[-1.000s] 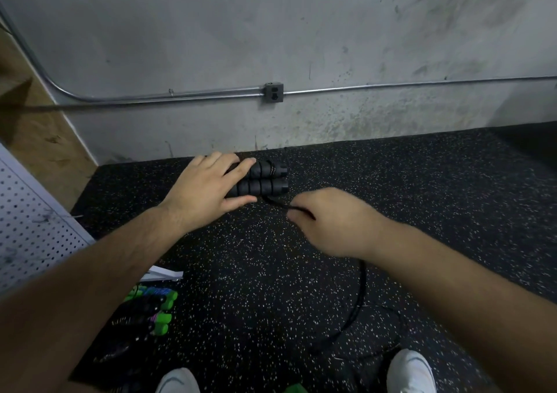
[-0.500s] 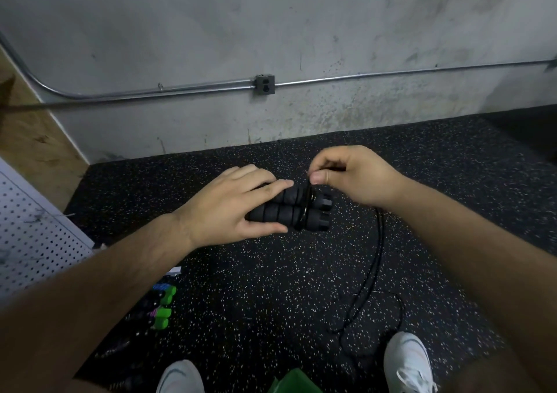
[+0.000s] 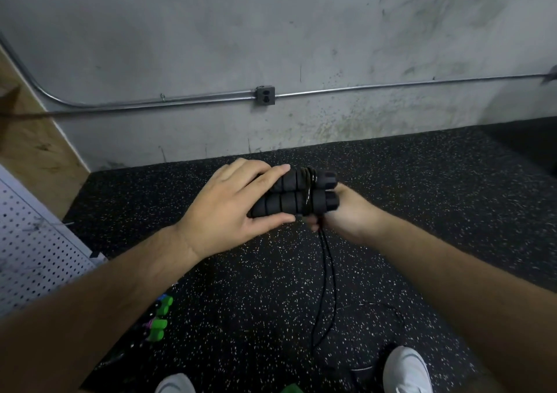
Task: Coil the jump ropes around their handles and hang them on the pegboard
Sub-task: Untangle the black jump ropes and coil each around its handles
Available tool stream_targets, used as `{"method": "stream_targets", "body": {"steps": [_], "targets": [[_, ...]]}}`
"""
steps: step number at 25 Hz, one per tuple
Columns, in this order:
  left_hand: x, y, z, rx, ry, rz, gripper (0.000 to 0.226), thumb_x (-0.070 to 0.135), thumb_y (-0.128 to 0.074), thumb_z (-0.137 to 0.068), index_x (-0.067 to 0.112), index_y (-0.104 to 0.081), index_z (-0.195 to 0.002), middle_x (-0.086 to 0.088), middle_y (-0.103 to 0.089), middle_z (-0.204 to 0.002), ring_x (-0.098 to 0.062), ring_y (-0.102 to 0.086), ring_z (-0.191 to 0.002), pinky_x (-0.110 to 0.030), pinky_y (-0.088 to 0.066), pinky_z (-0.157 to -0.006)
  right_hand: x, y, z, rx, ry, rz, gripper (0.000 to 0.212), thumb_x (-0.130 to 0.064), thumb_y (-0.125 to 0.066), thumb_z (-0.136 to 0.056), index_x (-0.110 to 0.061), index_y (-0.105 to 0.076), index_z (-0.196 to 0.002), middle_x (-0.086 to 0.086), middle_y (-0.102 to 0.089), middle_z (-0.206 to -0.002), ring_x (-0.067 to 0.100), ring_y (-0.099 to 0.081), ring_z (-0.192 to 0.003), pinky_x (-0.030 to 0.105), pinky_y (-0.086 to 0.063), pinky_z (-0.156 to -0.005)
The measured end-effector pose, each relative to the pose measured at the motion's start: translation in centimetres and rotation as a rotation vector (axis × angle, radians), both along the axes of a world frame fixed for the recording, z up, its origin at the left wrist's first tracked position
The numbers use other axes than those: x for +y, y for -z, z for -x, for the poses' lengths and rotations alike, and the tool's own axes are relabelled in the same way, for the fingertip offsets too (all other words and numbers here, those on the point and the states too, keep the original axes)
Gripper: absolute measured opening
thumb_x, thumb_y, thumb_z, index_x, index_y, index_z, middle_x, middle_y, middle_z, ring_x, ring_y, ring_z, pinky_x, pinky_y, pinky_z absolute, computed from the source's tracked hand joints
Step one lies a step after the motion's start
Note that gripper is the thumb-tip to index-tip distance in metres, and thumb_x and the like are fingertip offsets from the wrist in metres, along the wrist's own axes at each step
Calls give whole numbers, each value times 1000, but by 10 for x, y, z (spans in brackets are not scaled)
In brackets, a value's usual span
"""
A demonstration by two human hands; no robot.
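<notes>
Black handles (image 3: 297, 195): two foam grips held side by side, roughly horizontal, mid-frame, lifted off the floor mat (image 3: 452, 211). A few glossy turns of cord (image 3: 327, 269) sit bunched around both grips near their right ends. Not many turns, exact count unreadable.

Left hand (image 3: 229, 208): fingers curled over the top of both grips, thumb underneath, clamping the pair together at their left ends.

Right hand (image 3: 346, 211): tucked under and behind the right ends. Fingers mostly hidden; the visible fingertip is closed on the cord just below the wraps, so I read it as pinching the cord and feeding it round.

The rest of the cord drops from that pinch as a doubled line toward bottom centre, then loops loosely on the mat near the white shoe (image 3: 407, 368), lower right.

Progress, my read: wrapping this rope is early. Most of the length is unwound.

Left to do: finish the coil, secure the tail, hang it.

Pegboard (image 3: 33, 257), white, at the left edge: nothing visibly hanging on the part in view. More ropes with green ends (image 3: 159, 320) lie at lower left beside it; whether coiled, can't tell, too dark.

Behind: concrete wall with a conduit (image 3: 391, 86) across it.
</notes>
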State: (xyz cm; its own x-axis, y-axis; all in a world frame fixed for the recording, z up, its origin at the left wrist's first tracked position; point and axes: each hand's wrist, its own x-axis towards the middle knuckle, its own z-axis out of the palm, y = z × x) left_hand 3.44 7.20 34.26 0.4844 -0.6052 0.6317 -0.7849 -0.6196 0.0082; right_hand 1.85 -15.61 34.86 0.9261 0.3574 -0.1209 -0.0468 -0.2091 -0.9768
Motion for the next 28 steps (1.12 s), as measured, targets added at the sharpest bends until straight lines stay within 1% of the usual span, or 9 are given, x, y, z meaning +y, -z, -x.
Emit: {"method": "stream_targets", "body": {"steps": [4,7,10,13,16,20,22,24,28], "targets": [[7,0,-12,-70,-176,-72,75,67,-51,-91,13,-52,-144,-6,-61,-121,-24,-55,-110,-42,-46,-94,22,17,13,82,-19,88,29,-30,-36,-110,-17,-61,-103,1,-63,-74,13,-53,-65,28,-51,-62],[17,2,-24,-93,-261,-162,76,67,-48,-92,14,-51,-145,-7,-61,-122,-26,-56,-109,-42,-45,-89,36,18,24,31,-59,300,35,-37,-33,-109,-14,-59,-115,1,-60,-73,7,-54,-54,22,-49,-54],[25,10,-35,-112,-296,-245,73,66,-48,-95,14,-50,-146,-8,-60,-125,-28,-56,-110,-42,-45,-86,45,9,32,11,-92,467,37,-37,-36,-108,-7,-57,-107,0,-60,-72,12,-56,-55,31,-53,-54],[29,15,-40,-90,-309,-293,75,64,-49,-91,14,-50,-146,-9,-61,-125,-29,-56,-110,-43,-45,-85,45,-11,38,1,-177,623,33,-34,-40,-108,-12,-54,-88,4,-64,-76,15,-57,-57,33,-51,-55],[34,21,-45,-46,-319,-324,76,64,-49,-89,15,-51,-146,-8,-61,-125,-29,-57,-111,-43,-46,-87,35,-37,43,-154,-211,816,33,-34,-45,-105,-17,-56,-79,2,-66,-79,14,-59,-61,34,-48,-54],[33,27,-46,-16,-220,-369,74,64,-55,-86,15,-54,-142,-6,-62,-120,-27,-58,-108,-41,-47,-83,18,-57,41,-559,-100,1081,23,-38,-47,-103,-29,-58,-85,-11,-56,-83,12,-57,-72,26,-40,-58],[28,29,-42,3,-137,-382,73,67,-54,-88,17,-55,-141,-2,-62,-119,-23,-57,-107,-39,-47,-84,8,-58,33,-681,-9,1086,19,-40,-48,-102,-32,-65,-96,-14,-58,-91,9,-55,-82,26,-41,-63],[21,30,-34,39,-60,-378,72,71,-48,-90,19,-54,-141,1,-60,-119,-19,-56,-107,-36,-46,-86,-1,-56,24,-705,61,972,16,-41,-55,-100,-35,-69,-103,-17,-64,-97,3,-55,-87,23,-43,-68],[7,21,-13,100,80,-300,72,71,-49,-88,19,-56,-138,4,-60,-120,-14,-54,-108,-32,-43,-91,-21,-49,6,-588,97,704,15,-38,-71,-91,-40,-76,-104,-22,-70,-101,-2,-63,-96,28,-52,-91]]}}
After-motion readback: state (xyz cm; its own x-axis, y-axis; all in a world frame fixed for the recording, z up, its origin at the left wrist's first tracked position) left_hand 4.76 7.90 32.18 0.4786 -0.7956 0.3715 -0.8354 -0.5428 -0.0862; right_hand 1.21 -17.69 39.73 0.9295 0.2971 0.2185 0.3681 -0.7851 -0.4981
